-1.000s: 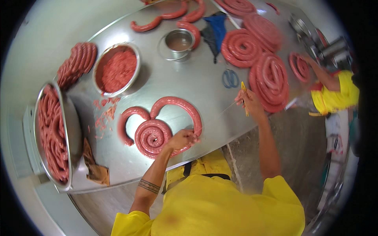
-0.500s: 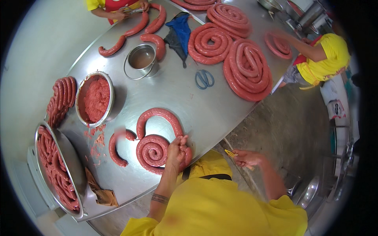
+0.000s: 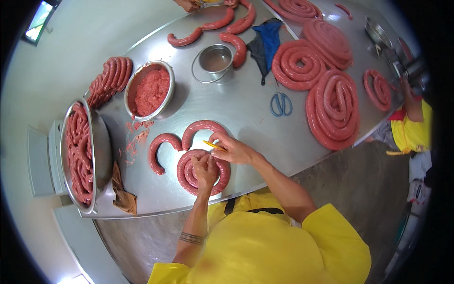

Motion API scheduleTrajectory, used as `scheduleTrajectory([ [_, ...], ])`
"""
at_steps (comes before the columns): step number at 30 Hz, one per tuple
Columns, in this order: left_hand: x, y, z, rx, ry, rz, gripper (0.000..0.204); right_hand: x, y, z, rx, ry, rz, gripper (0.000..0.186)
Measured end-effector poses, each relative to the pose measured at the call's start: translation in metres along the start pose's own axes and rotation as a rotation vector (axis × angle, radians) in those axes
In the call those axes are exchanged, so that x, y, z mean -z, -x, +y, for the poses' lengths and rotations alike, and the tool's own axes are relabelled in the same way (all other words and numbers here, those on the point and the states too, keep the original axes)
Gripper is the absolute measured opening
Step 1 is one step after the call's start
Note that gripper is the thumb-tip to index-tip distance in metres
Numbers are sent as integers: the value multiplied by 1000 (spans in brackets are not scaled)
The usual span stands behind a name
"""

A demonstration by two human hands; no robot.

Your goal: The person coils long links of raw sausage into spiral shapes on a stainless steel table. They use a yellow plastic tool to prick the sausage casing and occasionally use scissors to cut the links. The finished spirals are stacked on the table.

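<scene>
A coiled raw sausage [image 3: 185, 183] lies on the steel table near the front edge. My left hand [image 3: 205, 169] is over the coil, its fingers curled and gripping the sausage at the upper part. My right hand [image 3: 237, 150] is just to the right and above, closed on a slim yellow tool [image 3: 215, 146] whose kind I cannot make out. It points left over the sausage. A curved sausage length [image 3: 201, 126] arches behind the coil, its right end hidden by my right hand. A shorter curved sausage [image 3: 154, 152] rests to the left.
A bowl of ground meat [image 3: 152, 92], a big tub of sausages [image 3: 101, 161] and a stack of links [image 3: 111, 78] stand left. Behind are a small pail [image 3: 215, 64], blue-handled scissors [image 3: 281, 105], a blue cloth [image 3: 268, 40] and large sausage coils [image 3: 333, 111]. Co-workers [image 3: 414, 120] stand at the table.
My right hand has come in from beside the table to the sausage coil, bringing the yellow tool. My left hand has shifted from the coil's right side onto its upper part. The view has turned.
</scene>
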State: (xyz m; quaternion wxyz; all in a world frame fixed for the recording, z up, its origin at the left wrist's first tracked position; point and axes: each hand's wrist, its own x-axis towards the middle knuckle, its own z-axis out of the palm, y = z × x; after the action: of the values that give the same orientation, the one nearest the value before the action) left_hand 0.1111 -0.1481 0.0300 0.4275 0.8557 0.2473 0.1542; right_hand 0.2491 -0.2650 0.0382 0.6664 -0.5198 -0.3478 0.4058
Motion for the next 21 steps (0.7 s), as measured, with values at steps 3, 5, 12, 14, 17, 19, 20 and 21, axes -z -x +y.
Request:
scheduleTrajectory([
  [3,0,1,6,326,230,-255,25,-11,23,-2,-95,-169,139,16],
  [5,-3,-1,15,278,112,-442,28,-10,38,-4,-161,-294,261,16],
  [12,-22,1,47,-15,-10,-537,28,35,77,-16,-135,-721,521,19],
  [14,-28,0,46,-52,-100,-542,27,43,87,-13,-136,-695,521,20],
  [17,-38,-1,35,-27,-168,-490,25,33,95,-8,-243,-454,447,21],
  [19,-41,-1,23,-18,-232,-422,25,21,94,-18,-378,-132,372,21],
  [20,-41,-1,16,-47,-162,-403,26,16,92,-26,-315,55,377,24],
  [21,-39,0,9,-47,-104,-416,27,18,91,-40,-238,250,423,26],
])
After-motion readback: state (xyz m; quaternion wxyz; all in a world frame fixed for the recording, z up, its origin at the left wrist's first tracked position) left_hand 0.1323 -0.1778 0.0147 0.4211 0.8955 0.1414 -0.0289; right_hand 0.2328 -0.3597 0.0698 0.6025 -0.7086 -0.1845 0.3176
